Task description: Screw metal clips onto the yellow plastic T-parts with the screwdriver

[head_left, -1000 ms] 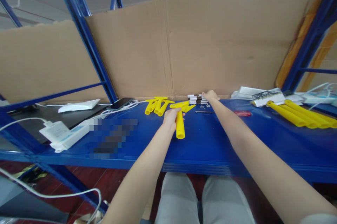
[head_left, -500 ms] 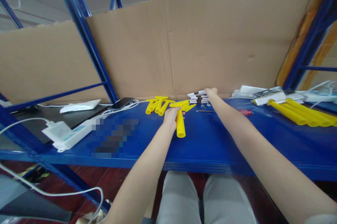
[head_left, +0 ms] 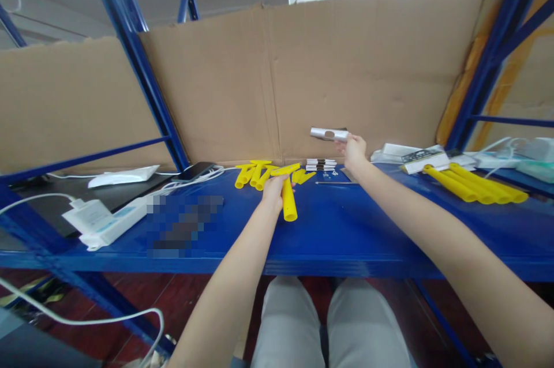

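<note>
My left hand point(head_left: 273, 190) is closed round a yellow T-shaped piece point(head_left: 289, 202), its tube end pointing toward me. Raised before the cardboard, my right hand point(head_left: 354, 151) grips one end of a silvery-white strip point(head_left: 329, 134) with a dark oval mark. Below that strip, a small stack of white strips point(head_left: 320, 164) lies at the back of the blue shelf. Several yellow T-shaped pieces point(head_left: 256, 175) lie left of my left hand, and small yellow parts point(head_left: 303, 176) lie between it and the stack.
Yellow tubes point(head_left: 476, 184) and white packets point(head_left: 426, 158) lie at the right. A thin metal shaft point(head_left: 335, 183) lies under my right forearm. At the left are a power strip point(head_left: 115, 224), white cables, a dark phone point(head_left: 195, 171) and a blurred-out object. Cardboard point(head_left: 216, 85) stands along the back.
My right hand has lifted a strip up off the white stack, which is now lower. My left hand still holds the yellow piece. The view has shifted slightly to the right.
</note>
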`<state>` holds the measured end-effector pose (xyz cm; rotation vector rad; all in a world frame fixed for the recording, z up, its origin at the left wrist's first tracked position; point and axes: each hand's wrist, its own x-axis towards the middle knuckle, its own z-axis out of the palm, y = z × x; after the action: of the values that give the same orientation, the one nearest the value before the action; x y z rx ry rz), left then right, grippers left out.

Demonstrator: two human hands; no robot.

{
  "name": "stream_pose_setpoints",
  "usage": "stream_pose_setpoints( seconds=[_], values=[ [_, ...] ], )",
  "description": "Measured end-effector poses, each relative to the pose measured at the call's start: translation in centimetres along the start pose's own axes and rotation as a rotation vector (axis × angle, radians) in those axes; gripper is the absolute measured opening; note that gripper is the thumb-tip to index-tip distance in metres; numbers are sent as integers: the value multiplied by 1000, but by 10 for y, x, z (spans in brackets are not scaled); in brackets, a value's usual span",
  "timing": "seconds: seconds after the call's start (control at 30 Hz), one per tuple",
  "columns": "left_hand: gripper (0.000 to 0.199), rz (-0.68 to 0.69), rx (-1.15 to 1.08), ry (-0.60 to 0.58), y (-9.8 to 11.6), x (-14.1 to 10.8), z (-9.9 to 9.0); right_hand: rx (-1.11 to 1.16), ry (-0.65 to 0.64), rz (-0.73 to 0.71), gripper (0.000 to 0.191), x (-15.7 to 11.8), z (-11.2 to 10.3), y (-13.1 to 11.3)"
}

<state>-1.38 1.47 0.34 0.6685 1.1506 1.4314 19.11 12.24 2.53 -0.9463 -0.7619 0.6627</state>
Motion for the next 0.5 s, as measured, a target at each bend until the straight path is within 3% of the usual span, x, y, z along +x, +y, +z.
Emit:
stream_pose_setpoints(
  seconds=[0.3, 0.5],
  values=[
    [26, -28, -197, 1, 7, 0, -1, -92, -165, 59, 6, -56, -60, -10],
    [29, -28, -283, -37, 7, 7, 1, 13, -214, 190, 13, -83, -65, -19]
  ],
)
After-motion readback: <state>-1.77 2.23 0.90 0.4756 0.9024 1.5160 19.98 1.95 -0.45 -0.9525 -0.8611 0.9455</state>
